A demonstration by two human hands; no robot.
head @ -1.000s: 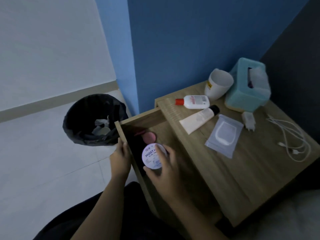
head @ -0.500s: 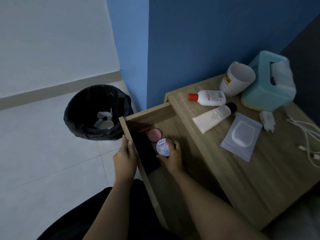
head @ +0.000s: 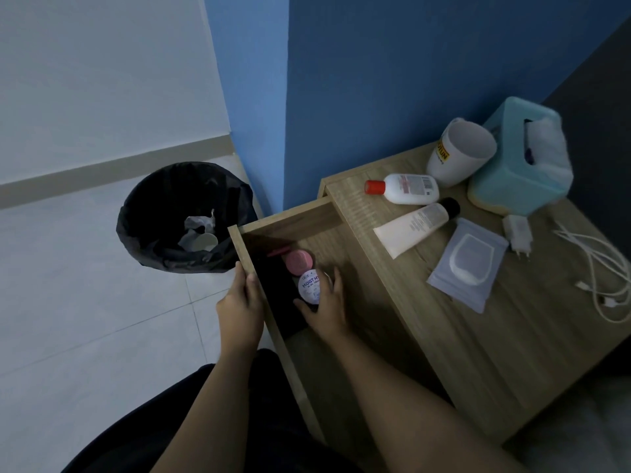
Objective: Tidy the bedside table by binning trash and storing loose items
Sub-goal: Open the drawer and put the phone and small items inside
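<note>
The wooden bedside table [head: 485, 339] has its drawer [head: 293, 216] pulled out. My right hand [head: 327, 308] reaches down inside the drawer, fingers around a round cream jar with a white lid [head: 309, 286]. A pink round jar [head: 298, 261] lies just behind it. My left hand [head: 240, 310] grips the drawer's front panel. On the tabletop lie a white bottle with a red cap [head: 408, 188], a cream tube [head: 413, 227], a wipes pouch [head: 467, 262], a white charger plug [head: 519, 232] and a white cable [head: 604, 274].
A black-lined bin [head: 186, 216] with crumpled paper stands on the tiled floor left of the drawer. A white cup [head: 461, 151] and a teal tissue box [head: 519, 158] stand at the table's back by the blue wall. My dark-clothed lap is below.
My right hand has lowered the white-lidded jar from above the drawer down into it, beside the pink jar. The left hand has stayed on the drawer front.
</note>
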